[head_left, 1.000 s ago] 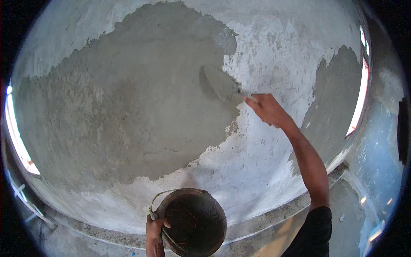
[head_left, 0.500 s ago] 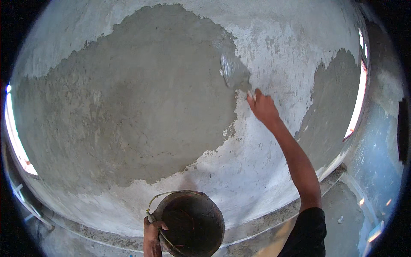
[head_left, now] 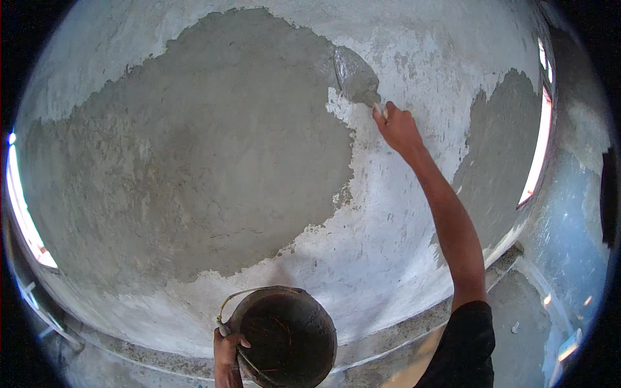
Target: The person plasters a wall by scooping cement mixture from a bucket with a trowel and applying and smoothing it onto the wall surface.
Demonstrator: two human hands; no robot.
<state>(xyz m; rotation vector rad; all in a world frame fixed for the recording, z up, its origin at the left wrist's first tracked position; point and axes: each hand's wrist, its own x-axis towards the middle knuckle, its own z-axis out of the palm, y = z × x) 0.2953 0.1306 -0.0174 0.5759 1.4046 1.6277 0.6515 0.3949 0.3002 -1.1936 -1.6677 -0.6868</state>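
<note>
My right hand (head_left: 396,126) grips the handle of a broad metal trowel (head_left: 356,74), whose grey-smeared blade lies against the wall (head_left: 381,220) at the upper right edge of a large patch of grey plaster (head_left: 194,149). Rough white surface surrounds that patch. Low in view, my left hand (head_left: 228,346) is closed on the wire handle of a dark, round bucket (head_left: 288,339) by its left rim. The bucket's dark inside shows some smears; what it contains is hard to make out.
A second grey plaster patch (head_left: 498,142) is on the wall at the right. Bright window openings stand at the left (head_left: 26,200) and right (head_left: 537,152). A ledge (head_left: 394,326) runs along the wall's foot, with floor (head_left: 521,310) below at the right.
My right hand and the trowel have moved upward along the plaster patch's edge, the blade turning more upright. My left hand and the bucket have shifted slightly leftward in the picture.
</note>
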